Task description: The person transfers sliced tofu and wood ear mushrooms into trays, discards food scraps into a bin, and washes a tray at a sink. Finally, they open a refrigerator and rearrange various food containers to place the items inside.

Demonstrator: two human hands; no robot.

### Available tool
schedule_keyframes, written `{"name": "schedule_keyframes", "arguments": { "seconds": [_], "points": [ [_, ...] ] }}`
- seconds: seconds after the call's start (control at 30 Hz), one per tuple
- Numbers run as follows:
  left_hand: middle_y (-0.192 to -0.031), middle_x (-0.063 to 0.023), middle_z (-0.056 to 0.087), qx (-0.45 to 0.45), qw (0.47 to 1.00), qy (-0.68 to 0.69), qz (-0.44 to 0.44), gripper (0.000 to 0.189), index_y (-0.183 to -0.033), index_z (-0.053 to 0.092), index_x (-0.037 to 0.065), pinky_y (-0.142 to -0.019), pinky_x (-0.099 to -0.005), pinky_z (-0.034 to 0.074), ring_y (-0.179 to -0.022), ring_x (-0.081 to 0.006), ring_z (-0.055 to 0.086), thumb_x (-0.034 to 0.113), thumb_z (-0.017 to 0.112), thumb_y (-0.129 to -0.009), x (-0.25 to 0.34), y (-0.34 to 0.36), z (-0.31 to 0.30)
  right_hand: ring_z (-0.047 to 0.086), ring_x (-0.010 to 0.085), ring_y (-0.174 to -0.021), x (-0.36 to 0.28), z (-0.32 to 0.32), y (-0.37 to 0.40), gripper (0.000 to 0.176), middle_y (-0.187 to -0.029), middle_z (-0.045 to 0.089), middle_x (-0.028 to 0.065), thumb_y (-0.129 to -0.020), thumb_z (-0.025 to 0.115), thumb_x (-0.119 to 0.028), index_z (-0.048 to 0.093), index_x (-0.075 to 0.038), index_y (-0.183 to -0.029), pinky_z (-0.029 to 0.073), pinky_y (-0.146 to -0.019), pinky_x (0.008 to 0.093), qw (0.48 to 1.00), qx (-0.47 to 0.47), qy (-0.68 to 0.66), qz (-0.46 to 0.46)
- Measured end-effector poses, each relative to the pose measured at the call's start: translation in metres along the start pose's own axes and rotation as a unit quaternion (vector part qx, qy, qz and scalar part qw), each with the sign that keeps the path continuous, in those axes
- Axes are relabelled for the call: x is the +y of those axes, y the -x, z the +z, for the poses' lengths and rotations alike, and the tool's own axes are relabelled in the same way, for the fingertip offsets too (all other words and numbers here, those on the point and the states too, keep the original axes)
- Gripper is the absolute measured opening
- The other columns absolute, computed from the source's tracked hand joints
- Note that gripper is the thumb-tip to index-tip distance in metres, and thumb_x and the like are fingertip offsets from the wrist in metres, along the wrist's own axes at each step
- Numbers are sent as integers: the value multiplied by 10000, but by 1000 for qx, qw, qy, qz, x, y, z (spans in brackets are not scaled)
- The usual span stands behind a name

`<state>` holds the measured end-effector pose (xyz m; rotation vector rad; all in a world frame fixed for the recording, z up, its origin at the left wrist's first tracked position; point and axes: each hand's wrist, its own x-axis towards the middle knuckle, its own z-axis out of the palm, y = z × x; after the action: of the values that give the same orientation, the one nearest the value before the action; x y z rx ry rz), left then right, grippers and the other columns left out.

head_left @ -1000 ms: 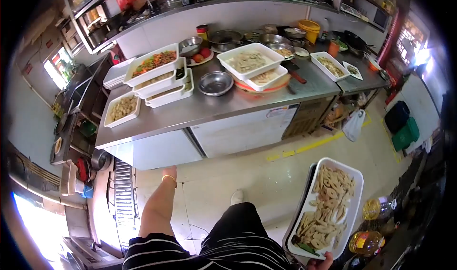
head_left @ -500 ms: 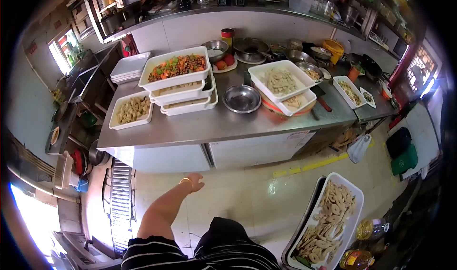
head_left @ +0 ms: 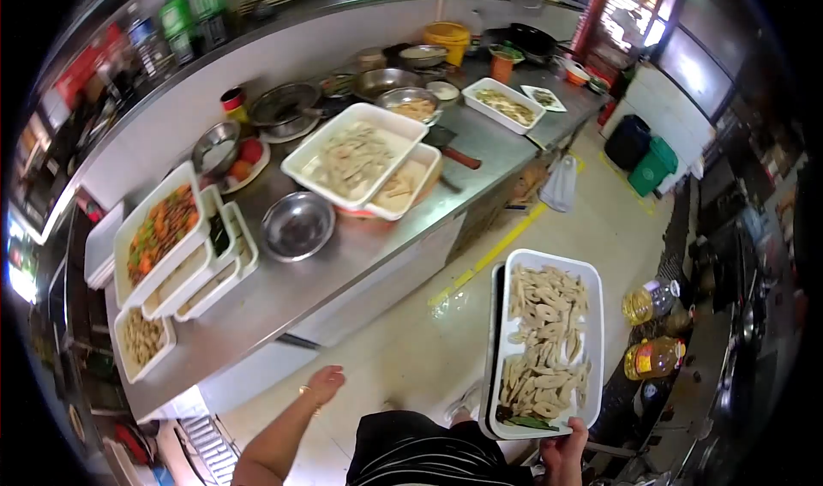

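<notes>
My right hand (head_left: pixel 567 448) grips the near right corner of a white tray (head_left: pixel 597 332), thumb on the rim. Pale sliced pieces of food (head_left: pixel 549 315) fill the tray, with some green leaves (head_left: pixel 527 422) at its near end. A dark-edged tray (head_left: pixel 492 357) shows along its left side, seemingly under it. My left hand (head_left: pixel 326 386), with a bracelet at the wrist, hangs over the floor beside the steel counter. It holds nothing and its fingers are loosely extended.
On the steel counter (head_left: pixel 214 349) stand stacked white trays (head_left: pixel 193 280), a metal bowl (head_left: pixel 297 226), another tray of pale food (head_left: pixel 300 165) and a cleaver (head_left: pixel 459 156). Oil bottles (head_left: pixel 654 357) stand at right. A plastic bag (head_left: pixel 561 184) hangs at the counter's side; a green bin (head_left: pixel 654 167) is beyond.
My view has turned right, so the counter now runs diagonally. The held tray appears nearer the middle, and my right hand has come into clearer view. My left hand stays empty.
</notes>
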<state>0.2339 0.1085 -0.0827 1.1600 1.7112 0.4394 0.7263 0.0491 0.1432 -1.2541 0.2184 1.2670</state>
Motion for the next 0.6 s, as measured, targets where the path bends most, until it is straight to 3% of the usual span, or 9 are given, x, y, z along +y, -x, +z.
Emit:
{"name": "schedule_keyframes", "arguments": {
  "seconds": [0.07,0.13,0.17,0.27,0.37,0.47,0.5,0.6],
  "points": [
    [-972,-64,647,-46,997,49,25,364,-1152,592,81,-830,-289,487,-917,-153,600,248,654,-835,52,-23,42,567,189,-608,-11,-7,-23,438,-914,621,75,-725,513,-223,517,-62,-1132,425,-413,249,1000,-13,4,10],
    [-995,-56,645,-112,980,144,84,309,-1157,598,90,-839,-275,478,-922,-142,595,207,621,-872,114,-46,88,617,214,-800,-30,-39,-66,508,-1034,590,103,-736,546,-225,456,-32,-1197,522,-560,283,994,-89,16,65],
    [-1056,-72,631,-156,960,209,98,340,-1201,568,75,-860,-280,475,-944,-141,591,194,605,-885,151,-54,110,540,176,-505,-37,-8,-69,363,-792,632,59,-716,494,-226,562,-69,-1036,368,-343,234,998,25,24,44],
    [-1207,-118,571,-233,903,348,92,470,-1344,427,80,-907,-305,464,-999,-164,579,169,575,-907,288,-59,151,536,171,-506,-70,9,-118,327,-780,628,46,-730,499,-231,563,-70,-1007,372,-357,244,999,34,19,38],
    [-1184,-135,547,-192,871,446,78,557,-1382,336,73,-831,-277,479,-939,-175,590,81,584,-884,391,-68,189,538,168,-521,-115,13,-183,354,-798,602,58,-754,522,-201,510,-59,-1078,396,-369,262,998,-8,40,55],
    [-1214,-159,498,-121,930,335,94,594,-1360,333,49,-807,-293,491,-925,-182,592,61,626,-843,455,-92,237,525,165,-513,-165,38,-223,352,-764,586,57,-754,539,-174,492,-68,-1087,370,-360,257,997,-2,78,30],
    [-1234,-177,457,-107,940,318,70,549,-1278,386,13,-790,-293,498,-928,-181,589,51,662,-806,468,-101,244,530,160,-526,-179,44,-245,327,-769,593,45,-748,543,-184,514,-75,-1055,368,-363,252,994,-15,110,17],
    [-1136,-151,537,-71,933,336,104,450,-1194,428,-9,-753,-278,506,-869,-161,603,51,661,-813,484,-133,268,535,160,-535,-234,92,-274,310,-767,585,41,-737,548,-172,524,-84,-1033,360,-355,253,978,-31,206,29]
  ]
}}
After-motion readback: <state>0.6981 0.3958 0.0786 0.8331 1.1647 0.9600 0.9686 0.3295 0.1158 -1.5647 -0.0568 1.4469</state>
